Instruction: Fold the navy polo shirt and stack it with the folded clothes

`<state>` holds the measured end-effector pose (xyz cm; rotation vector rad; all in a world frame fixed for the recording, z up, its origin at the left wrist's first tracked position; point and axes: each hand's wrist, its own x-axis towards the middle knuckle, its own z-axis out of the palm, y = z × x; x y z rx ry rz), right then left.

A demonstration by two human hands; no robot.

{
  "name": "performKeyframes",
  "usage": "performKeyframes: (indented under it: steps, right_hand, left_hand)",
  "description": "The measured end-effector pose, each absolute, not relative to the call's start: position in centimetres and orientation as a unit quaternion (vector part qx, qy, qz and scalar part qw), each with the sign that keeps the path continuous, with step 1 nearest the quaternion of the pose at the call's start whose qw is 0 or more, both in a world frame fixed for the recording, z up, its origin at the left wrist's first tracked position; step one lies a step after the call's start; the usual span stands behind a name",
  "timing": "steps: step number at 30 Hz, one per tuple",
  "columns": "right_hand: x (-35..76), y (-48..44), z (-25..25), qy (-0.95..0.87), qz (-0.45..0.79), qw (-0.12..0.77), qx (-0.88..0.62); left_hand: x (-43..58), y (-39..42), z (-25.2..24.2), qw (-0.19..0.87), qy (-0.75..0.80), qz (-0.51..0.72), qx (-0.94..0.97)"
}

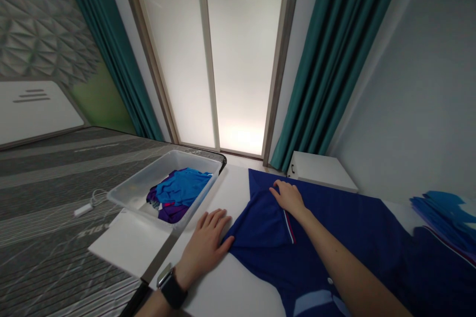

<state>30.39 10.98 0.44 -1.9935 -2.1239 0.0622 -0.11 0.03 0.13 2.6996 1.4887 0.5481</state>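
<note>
A dark blue polo shirt [342, 208] lies spread over the white table, its sleeve [262, 223] folded inward with a white and red trim on the cuff. My left hand [208, 240] rests on the tabletop with fingers spread, the thumb touching the shirt's left edge. On the far part of the shirt lies my right hand [288, 197], fingers slightly bent and thumb a little apart, fingertips against the cloth. A white button and a light blue patch show near the bottom. My right forearm hides part of the shirt.
A clear plastic bin [141, 183] holding crumpled blue and purple clothes [184, 188] stands left of the shirt. Folded blue garments [446, 218] are stacked at the right. Beyond the table stands a white cabinet [322, 171]. A white power strip [84, 209] lies on the striped grey bed at left.
</note>
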Motion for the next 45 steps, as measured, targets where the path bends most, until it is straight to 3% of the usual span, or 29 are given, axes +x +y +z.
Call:
performKeyframes:
  steps: [13, 23, 29, 33, 45]
  right_hand:
    - [30.6, 8.9, 1.0, -0.668, 0.116, 0.100, -0.729]
    - [30.1, 5.6, 1.4, -0.702, 0.023, 0.012, -0.711]
    - [30.3, 4.4, 2.1, -0.742, -0.059, 0.060, -0.665]
    - [29.8, 3.3, 0.7, -0.767, -0.029, 0.096, -0.634]
    - [29.4, 2.6, -0.8, -0.764, 0.031, 0.068, -0.641]
  left_hand:
    - [-0.2, 0.2, -0.2, 0.008, 0.476, 0.177, 0.862]
    - [-0.1, 0.1, 0.2, 0.005, 0.474, 0.184, 0.861]
    - [-0.3, 0.3, 0.4, 0.020, 0.473, 0.182, 0.862]
    - [-0.4, 0.5, 0.2, 0.022, 0.476, 0.181, 0.860]
    - [-0.5, 0.5, 0.2, 0.012, 0.474, 0.180, 0.862]
